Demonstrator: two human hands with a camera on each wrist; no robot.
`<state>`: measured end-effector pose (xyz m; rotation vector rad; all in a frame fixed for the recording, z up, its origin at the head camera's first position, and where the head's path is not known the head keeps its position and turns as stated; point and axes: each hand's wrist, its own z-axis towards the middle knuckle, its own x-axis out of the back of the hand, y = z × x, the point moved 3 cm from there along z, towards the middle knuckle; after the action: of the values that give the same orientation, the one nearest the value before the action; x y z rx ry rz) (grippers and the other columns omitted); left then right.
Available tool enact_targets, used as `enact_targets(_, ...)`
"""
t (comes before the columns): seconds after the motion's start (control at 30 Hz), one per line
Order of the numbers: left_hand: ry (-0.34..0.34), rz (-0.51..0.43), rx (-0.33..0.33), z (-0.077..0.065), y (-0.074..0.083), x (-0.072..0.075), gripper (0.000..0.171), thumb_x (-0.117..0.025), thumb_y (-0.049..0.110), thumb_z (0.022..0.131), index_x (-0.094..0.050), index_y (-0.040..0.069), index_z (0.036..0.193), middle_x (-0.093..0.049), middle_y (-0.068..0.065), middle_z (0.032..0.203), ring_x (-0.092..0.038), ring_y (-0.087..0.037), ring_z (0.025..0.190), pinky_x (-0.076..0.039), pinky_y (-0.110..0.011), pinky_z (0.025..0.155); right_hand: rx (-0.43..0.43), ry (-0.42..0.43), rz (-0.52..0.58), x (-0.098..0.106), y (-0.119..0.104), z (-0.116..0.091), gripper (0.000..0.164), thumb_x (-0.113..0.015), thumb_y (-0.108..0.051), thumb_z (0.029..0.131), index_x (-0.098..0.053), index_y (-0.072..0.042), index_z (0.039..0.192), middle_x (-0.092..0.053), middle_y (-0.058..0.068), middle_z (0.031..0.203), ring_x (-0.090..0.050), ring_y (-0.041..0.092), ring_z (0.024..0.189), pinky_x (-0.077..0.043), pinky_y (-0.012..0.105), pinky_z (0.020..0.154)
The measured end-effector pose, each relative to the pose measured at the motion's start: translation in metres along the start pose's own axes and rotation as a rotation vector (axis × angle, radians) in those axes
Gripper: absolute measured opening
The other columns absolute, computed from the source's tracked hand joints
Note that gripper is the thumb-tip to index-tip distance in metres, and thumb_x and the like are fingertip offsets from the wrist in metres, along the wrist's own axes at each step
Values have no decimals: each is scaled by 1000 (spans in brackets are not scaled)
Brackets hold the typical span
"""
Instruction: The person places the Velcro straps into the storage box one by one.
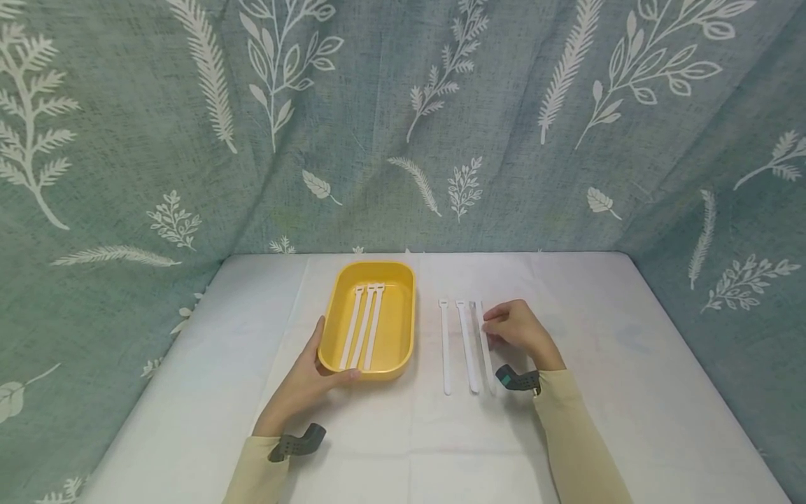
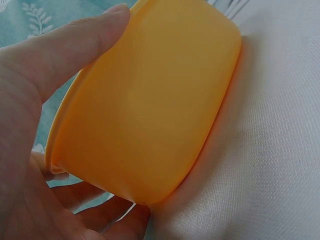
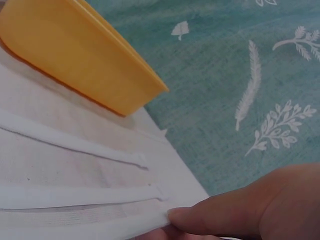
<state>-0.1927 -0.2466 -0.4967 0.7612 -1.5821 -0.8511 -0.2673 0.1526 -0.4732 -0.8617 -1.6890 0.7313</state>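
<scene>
My left hand [image 1: 308, 381] grips the near left corner of a yellow plastic tray [image 1: 406, 329], thumb on the near rim and fingers round the left side, as the left wrist view shows. Three white cable straps [image 1: 360, 329] with slotted heads lie side by side in the tray. To its right, two more white straps, a left one [image 1: 446, 350] and a middle one [image 1: 467, 346], lie lengthwise on the table. My right hand [image 1: 519, 329] pinches a third strap [image 1: 486, 357] near its far end between thumb and fingers; in the right wrist view its head is hidden by the fingers.
A white cloth [image 1: 403, 448] covers the table. Green leaf-patterned curtains [image 1: 390, 126] hang behind the table's far edge and along both sides. A dark wrist strap [image 1: 299, 442] sits on the left forearm, another band [image 1: 519, 379] on the right.
</scene>
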Motion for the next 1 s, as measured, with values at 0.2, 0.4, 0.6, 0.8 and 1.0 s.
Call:
enact_targets(0.2, -1, -8, -9, 0, 1, 0, 134, -88, 47, 80, 10, 20, 167, -1, -10, 177, -16, -37, 162, -22, -58, 130, -20, -2, 59, 2, -2, 1, 26, -71, -6, 94, -69, 4, 117, -76, 18, 102, -69, 15, 76, -62, 25, 69)
enact_targets(0.4, -4, -18, -6, -1, 4, 1, 134, -88, 46, 80, 10, 23, 167, -1, -9, 177, -16, -37, 162, -22, -58, 129, -23, 0, 92, 4, -2, 2, 26, -72, -8, 94, -69, 4, 117, -76, 15, 98, -67, 14, 72, -61, 24, 66)
enact_targets(0.6, -6, -21, -12, 0, 4, 0, 133, -89, 45, 80, 10, 21, 167, -2, -9, 177, -19, -36, 161, -24, -57, 129, -9, 4, 120, 4, -5, 0, 27, -71, -9, 96, -69, 5, 119, -76, 16, 97, -68, 14, 72, -62, 25, 67)
enact_targets(0.8, -5, -19, -18, 0, 4, 0, 133, -88, 45, 80, 9, 21, 167, -2, -10, 177, -20, -37, 161, -25, -57, 128, 11, 13, 154, 3, -8, -2, 28, -71, -9, 95, -68, 6, 119, -76, 17, 99, -69, 14, 73, -61, 25, 66)
enact_targets(1.0, -5, -16, -13, -2, 5, 0, 133, -88, 45, 80, 9, 20, 167, -1, -10, 177, -18, -37, 161, -25, -57, 128, 24, 16, 184, 0, -7, -1, 28, -72, -10, 96, -69, 6, 119, -77, 17, 101, -71, 13, 73, -61, 24, 66)
